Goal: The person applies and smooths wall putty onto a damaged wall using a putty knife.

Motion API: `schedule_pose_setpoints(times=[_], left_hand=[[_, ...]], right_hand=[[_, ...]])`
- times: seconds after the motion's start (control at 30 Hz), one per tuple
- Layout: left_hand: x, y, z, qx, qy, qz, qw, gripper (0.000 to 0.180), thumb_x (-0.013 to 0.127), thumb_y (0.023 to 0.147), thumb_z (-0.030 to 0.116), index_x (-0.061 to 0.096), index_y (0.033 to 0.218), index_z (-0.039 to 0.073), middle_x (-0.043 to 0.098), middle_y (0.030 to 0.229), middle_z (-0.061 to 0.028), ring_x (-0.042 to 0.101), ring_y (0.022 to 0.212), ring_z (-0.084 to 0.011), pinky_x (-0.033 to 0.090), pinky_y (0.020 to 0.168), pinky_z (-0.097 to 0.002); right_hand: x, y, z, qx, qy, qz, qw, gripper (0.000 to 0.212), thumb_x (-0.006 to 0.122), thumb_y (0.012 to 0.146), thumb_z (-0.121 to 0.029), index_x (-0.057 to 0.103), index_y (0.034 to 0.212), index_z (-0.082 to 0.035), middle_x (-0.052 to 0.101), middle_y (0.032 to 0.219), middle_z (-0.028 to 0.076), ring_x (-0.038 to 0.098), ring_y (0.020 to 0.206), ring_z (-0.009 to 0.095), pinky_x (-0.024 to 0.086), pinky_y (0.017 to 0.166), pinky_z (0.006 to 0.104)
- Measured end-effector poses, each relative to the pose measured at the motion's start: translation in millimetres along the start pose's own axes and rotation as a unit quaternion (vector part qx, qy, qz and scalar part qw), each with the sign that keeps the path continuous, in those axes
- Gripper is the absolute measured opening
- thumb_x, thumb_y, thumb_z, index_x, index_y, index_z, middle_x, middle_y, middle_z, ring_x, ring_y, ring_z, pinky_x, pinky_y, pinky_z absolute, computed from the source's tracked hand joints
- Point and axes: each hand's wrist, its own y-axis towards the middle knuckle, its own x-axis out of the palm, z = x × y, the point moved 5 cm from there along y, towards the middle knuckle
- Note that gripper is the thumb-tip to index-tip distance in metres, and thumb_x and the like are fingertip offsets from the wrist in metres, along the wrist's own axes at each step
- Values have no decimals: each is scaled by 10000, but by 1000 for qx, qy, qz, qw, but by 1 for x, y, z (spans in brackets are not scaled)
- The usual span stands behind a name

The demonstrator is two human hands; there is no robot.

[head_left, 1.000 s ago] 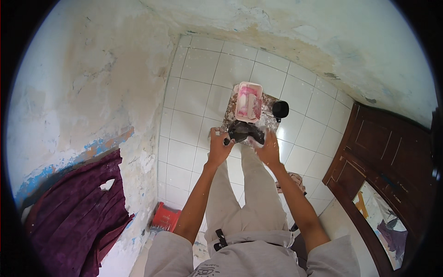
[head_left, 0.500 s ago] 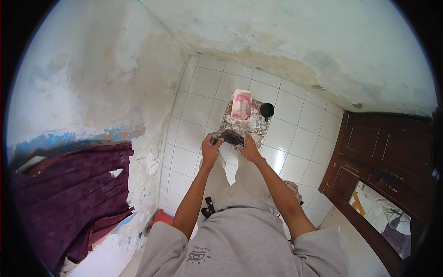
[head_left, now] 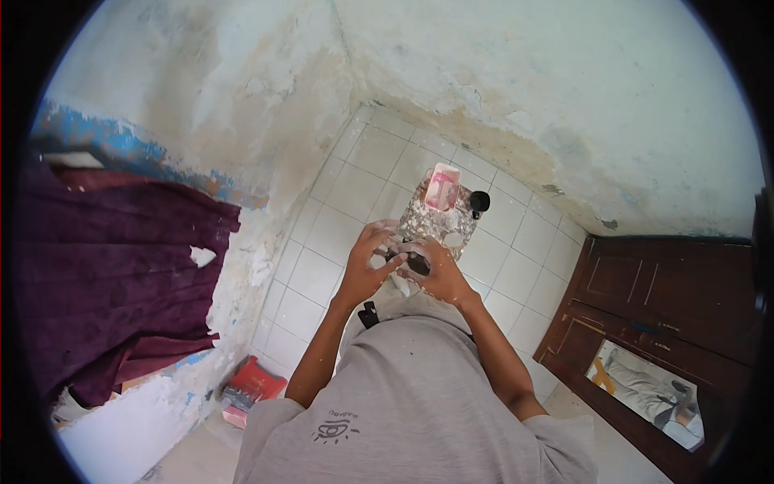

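The left hand (head_left: 367,262) and the right hand (head_left: 435,270) are meeting over a small dark object (head_left: 415,262), well above the white tiled floor (head_left: 339,234). Both hands are curling their fingers about this object and are closing on it from either side; what kind of object it is cannot be told, since the fingers are covering most of it. The hands are looking dusted with white.

Just beyond the hands, a speckled, paint-spattered stand (head_left: 431,222) is sitting on the floor. A pink container (head_left: 443,187) is resting on its far end, and a black round object (head_left: 480,200) is lying just right of it.

To handle the held object well, both hands should probably be gripping evenly, with the work kept over the stand so that anything dropped lands there and not on the tiles.

On the left, a dark purple cloth (head_left: 113,274) is hanging against the flaking wall (head_left: 242,105). A red packet (head_left: 256,379) is lying near the wall's foot. A dark wooden cabinet (head_left: 661,315) is standing at right.
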Motion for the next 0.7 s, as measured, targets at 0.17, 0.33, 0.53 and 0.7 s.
schedule_pose_setpoints(times=[0.17,0.33,0.53,0.7], left_hand=[[6,-23,-5,110,45,-3,993,277,753,819,46,628,1064,22,478,1400,-142,511,1232,-251,449,977,-360],[0,-23,-67,34,-153,6,988,551,579,954,378,477,1397,67,435,1455,-149,407,1368,-274,360,1077,-415],[46,-12,-148,-119,-326,-205,915,793,405,943,703,404,1492,131,394,1527,-105,313,1440,-240,232,1175,-428],[115,-4,-138,-41,-331,-396,856,932,392,920,742,335,1499,14,389,1525,-107,326,1430,-213,229,1174,-374]], right_hand=[[11,-19,1,18,-89,37,995,187,702,810,-36,663,992,-23,650,957,192,605,910,395,475,821,459],[4,-49,-3,182,31,120,975,87,699,884,-44,629,851,-5,632,784,73,571,714,121,449,671,297],[-12,-63,-76,107,200,142,964,127,692,904,-24,601,817,-13,642,809,55,589,723,104,468,658,248],[-44,-59,-107,100,222,209,947,124,696,922,-79,635,836,-13,644,795,52,566,694,84,425,597,232]])
